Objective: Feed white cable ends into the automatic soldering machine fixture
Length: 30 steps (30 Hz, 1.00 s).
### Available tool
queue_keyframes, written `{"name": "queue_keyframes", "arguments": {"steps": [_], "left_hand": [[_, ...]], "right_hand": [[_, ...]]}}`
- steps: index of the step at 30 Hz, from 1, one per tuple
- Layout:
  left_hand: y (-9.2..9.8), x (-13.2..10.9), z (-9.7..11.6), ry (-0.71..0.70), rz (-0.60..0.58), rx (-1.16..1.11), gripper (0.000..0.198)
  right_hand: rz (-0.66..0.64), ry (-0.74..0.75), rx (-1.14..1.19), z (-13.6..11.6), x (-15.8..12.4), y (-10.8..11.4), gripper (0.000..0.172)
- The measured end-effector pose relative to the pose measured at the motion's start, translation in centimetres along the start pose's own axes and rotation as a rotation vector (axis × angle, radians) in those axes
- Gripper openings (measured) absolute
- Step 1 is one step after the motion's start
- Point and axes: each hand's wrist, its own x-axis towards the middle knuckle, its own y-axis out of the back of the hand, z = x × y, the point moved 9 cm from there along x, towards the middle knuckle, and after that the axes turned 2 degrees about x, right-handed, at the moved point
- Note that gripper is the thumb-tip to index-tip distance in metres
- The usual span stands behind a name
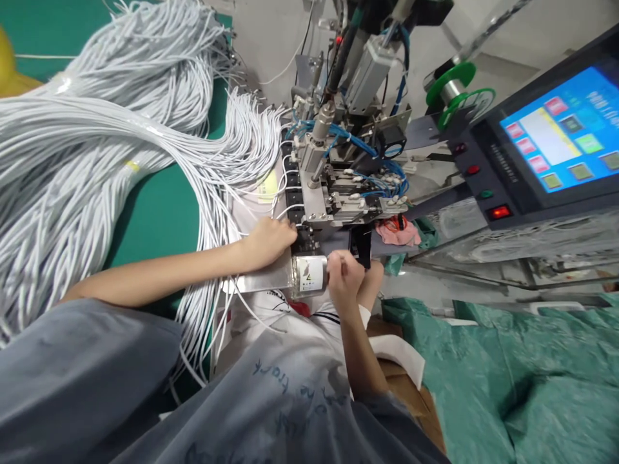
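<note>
My left hand is closed at the front end of a bench machine, its fingertips against the dark fixtures. Whatever those fingers hold is hidden. White cables run from a big bundle toward the machine, and a few ends sit in its row of black slots just beyond this hand. My right hand is curled closed beside a small flat case with a white label. I cannot make out anything between its fingers. Beneath my left wrist lies a bare metal plate.
More bundled cables cover the green tabletop to the left. At the right stands a control screen with lit buttons, near a green spool. Green plastic sheeting lies lower right. A dark phone-like object is beyond my right hand.
</note>
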Motion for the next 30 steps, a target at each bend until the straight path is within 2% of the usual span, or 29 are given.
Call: {"name": "queue_keyframes", "arguments": {"steps": [2,5,8,10,12,15,18,21,23,26,30], "left_hand": [[-0.1,0.3,-0.9,0.040,0.002,-0.033,0.029],[-0.2,0.4,-1.2,0.057,0.008,-0.059,0.027],[0.5,-0.1,0.8,-0.042,0.047,-0.111,0.026],[1.5,-1.0,3.2,-0.198,0.097,-0.252,0.029],[2.5,-2.2,5.5,-0.364,0.113,-0.455,0.033],[3.3,-3.3,7.2,-0.506,0.038,-0.737,0.035],[3.2,-3.0,6.7,-0.464,-0.030,-0.920,0.033],[3.1,-2.3,5.8,-0.399,-0.039,-1.048,0.030],[3.4,-2.2,5.6,-0.407,-0.017,-1.118,0.026],[3.9,-2.3,5.6,-0.439,0.035,-1.193,0.025],[4.0,-2.4,5.6,-0.400,0.049,-1.228,0.025]], "right_hand": [[-0.231,0.013,-0.102,-2.1,-2.9,-3.0,0.024],[-0.607,-0.035,-0.199,-2.9,-7.2,-8.6,0.024],[-0.858,-0.052,-0.155,-2.8,-9.8,-12.5,0.024],[-0.907,-0.019,-0.109,-2.9,-10.1,-12.9,0.021],[-0.823,0.021,-0.086,-3.2,-9.1,-11.3,0.022],[-0.567,0.031,-0.108,-3.4,-6.6,-6.3,0.019],[-0.408,-0.020,-0.059,-3.4,-4.9,-1.9,0.013],[-0.288,-0.159,0.138,-2.3,-3.7,0.9,0.014],[-0.207,-0.231,0.308,-1.5,-3.2,1.9,0.019],[-0.140,-0.257,0.533,-1.1,-2.9,2.1,0.022],[-0.099,-0.223,0.626,-1.6,-3.0,1.4,0.023]]}}
